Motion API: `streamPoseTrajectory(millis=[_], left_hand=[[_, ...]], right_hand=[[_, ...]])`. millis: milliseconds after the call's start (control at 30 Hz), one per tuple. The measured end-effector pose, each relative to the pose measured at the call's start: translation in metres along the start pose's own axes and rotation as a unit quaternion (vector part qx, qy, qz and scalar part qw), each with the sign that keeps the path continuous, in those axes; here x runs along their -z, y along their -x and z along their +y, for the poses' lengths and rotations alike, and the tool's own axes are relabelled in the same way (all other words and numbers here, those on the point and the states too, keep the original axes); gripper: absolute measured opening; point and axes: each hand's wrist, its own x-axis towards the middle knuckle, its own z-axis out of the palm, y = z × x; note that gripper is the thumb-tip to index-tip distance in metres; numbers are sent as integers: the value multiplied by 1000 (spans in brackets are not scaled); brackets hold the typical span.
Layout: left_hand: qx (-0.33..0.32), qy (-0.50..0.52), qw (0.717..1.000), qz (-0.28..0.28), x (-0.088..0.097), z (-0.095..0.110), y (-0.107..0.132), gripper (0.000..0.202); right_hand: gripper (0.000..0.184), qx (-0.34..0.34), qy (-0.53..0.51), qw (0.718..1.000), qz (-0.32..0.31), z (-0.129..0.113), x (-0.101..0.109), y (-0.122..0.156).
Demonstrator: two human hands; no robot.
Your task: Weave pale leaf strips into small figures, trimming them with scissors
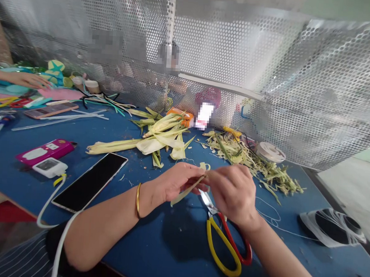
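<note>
My left hand (178,180) and my right hand (232,192) meet above the blue table (153,245). Both pinch a narrow strip of pale green leaf (186,191), whose loose end hangs down to the left. A gold bangle (137,200) circles my left wrist. Scissors with one yellow and one red handle (225,243) lie on the table just under my right hand, blades partly hidden by it.
A heap of pale leaves (160,139) and a pile of leaf trimmings (252,161) lie beyond my hands. A black phone (90,180), a pink case (44,150) and a white charger (50,166) sit left. Thread spools (333,225) rest right. Another person's hand (22,79) is far left. A perforated metal screen (239,62) backs the table.
</note>
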Motion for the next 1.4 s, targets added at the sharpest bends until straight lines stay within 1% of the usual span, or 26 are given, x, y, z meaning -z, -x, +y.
streamPoseTrajectory(millis=[33,67,100,133,267,400,467,567,633,700,767,800,833,900,933,967,1000,1033,1067,1100,1133,1167,1300,1400], left_hand=[[-6,32,999,-2,2,0,-1,17],[-12,51,999,-3,3,0,-2,14],[-17,59,998,-3,5,0,-3,13],[-21,60,998,-2,6,0,-3,13],[-37,63,997,6,8,-2,-5,11],[-29,66,997,14,7,-2,-5,7],[-24,70,997,23,6,-1,-5,5],[-30,61,997,35,6,-1,-4,5],[-32,49,998,34,7,-2,-5,6],[-33,45,998,29,7,-2,-5,8],[-39,47,998,26,7,-2,-5,9],[-46,49,997,25,7,-1,-5,10],[-52,51,997,26,6,0,-5,11],[-57,52,997,31,5,2,-3,9],[-55,51,997,34,4,3,-3,7],[-51,49,997,39,4,4,-2,5],[-46,46,997,44,3,5,-1,4],[-45,41,997,49,2,6,-1,2],[-44,37,997,53,2,6,-1,2],[-45,34,997,55,1,6,0,3],[-47,33,997,57,1,7,0,3],[-48,33,997,59,1,7,0,3],[-52,28,996,66,1,8,0,3],[-47,22,996,73,-1,9,0,8]], right_hand=[[20,85,17,995,-41,-1,2,-1],[23,145,32,986,-78,-3,3,-1],[25,181,46,977,-103,-5,2,-1],[27,197,62,971,-118,-7,0,-1],[25,195,99,968,-121,-13,-10,2],[28,185,97,972,-106,-13,-12,2],[30,182,76,975,-100,-12,-11,2],[31,172,29,978,-114,-11,-8,0],[30,169,-3,977,-129,-10,-6,-1],[29,164,-35,977,-131,-8,-4,-1],[23,138,-74,982,-106,-6,-3,0],[20,106,-94,986,-82,-5,-3,0],[18,59,-112,991,-53,-3,-4,1],[14,-75,-136,988,3,2,-5,3],[11,-151,-148,977,12,4,-6,3],[8,-221,-168,961,5,7,-7,3],[9,-280,-200,939,-19,9,-8,3],[12,-323,-239,914,-53,10,-9,3],[14,-349,-275,892,-87,11,-10,2],[15,-360,-300,876,-113,11,-10,2],[16,-362,-310,870,-128,10,-10,1],[17,-359,-305,872,-134,9,-10,1],[24,-320,-246,906,-128,8,-7,1],[24,-284,-205,927,-131,10,-2,0]])
